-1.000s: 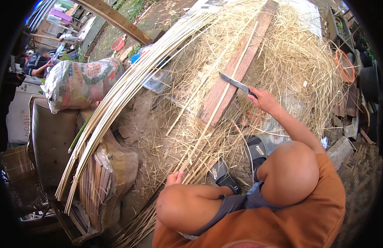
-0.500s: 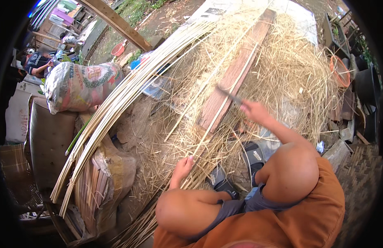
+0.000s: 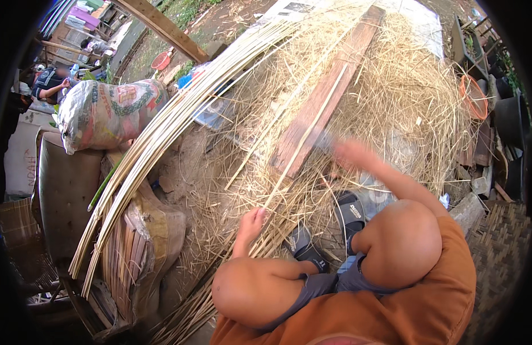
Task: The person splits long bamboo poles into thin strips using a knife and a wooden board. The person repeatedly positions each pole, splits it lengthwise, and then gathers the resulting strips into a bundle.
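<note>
A long, pale bamboo strip (image 3: 322, 107) lies lengthwise on a reddish-brown wooden board (image 3: 293, 138). My left hand (image 3: 250, 226) grips its near end, in front of my left knee. On the right, my right hand (image 3: 356, 154) is closed round a knife (image 3: 322, 140), beside the board's lower half. Motion smears both the knife and the fingers, so whether the blade touches the strip cannot be made out. A second thin strip (image 3: 259, 148) lies along the board's left side. Curly shavings (image 3: 415, 98) spread thickly around the board.
Left of the board stretches a bundle of long strips (image 3: 162, 135), near a stuffed sack (image 3: 114, 112). More split pieces (image 3: 125, 259) stand at lower left. My sandalled feet (image 3: 349, 215) rest close below the board. An orange basket (image 3: 473, 98) stands right; another person (image 3: 50, 80) sits far left.
The knife has come off its place across the strip and moved slightly right, now blurred. The strip's far end has slid a little toward me along the board.
</note>
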### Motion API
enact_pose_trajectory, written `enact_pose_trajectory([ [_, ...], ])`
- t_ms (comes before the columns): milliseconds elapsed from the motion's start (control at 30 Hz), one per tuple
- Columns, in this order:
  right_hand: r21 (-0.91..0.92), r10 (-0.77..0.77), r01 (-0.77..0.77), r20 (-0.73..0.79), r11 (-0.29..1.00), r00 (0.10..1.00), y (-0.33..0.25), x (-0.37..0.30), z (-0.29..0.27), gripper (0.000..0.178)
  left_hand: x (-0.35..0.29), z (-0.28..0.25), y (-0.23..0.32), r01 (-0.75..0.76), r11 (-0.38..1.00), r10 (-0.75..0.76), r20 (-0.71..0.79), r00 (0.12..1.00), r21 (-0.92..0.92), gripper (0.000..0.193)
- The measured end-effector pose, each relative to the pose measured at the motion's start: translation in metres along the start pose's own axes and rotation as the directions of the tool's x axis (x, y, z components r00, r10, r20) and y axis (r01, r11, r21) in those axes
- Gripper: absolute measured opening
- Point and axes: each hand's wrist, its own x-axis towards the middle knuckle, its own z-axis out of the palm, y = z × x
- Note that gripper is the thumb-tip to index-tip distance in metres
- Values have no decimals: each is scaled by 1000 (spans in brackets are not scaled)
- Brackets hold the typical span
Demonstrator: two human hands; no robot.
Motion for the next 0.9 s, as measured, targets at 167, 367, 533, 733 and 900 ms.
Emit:
enact_pose_trajectory([
  [167, 322, 761, -769, 182, 552, 622, 46, 35, -76, 40, -52, -25, -20, 207, 977, -208, 4, 978, 58, 39],
  [367, 288, 203, -306, 337, 908, 919, -110, 21, -39, 48, 19, 31, 27, 2, 962, 26, -97, 995, 273, 33],
  [533, 273, 530, -536, 102, 799, 842, 9, 22, -40, 43, 2, 11, 33, 90, 835, -106, -1, 994, 543, 40],
  [733, 199, 526, -562, 207, 803, 825, -2, 40, -34, 46, 8, 25, 38, 23, 868, -9, -31, 999, 496, 36],
  [900, 153, 459, -457, 26, 876, 888, 41, 16, -13, 45, -37, -2, 16, 211, 709, -136, -164, 977, 673, 31],
])
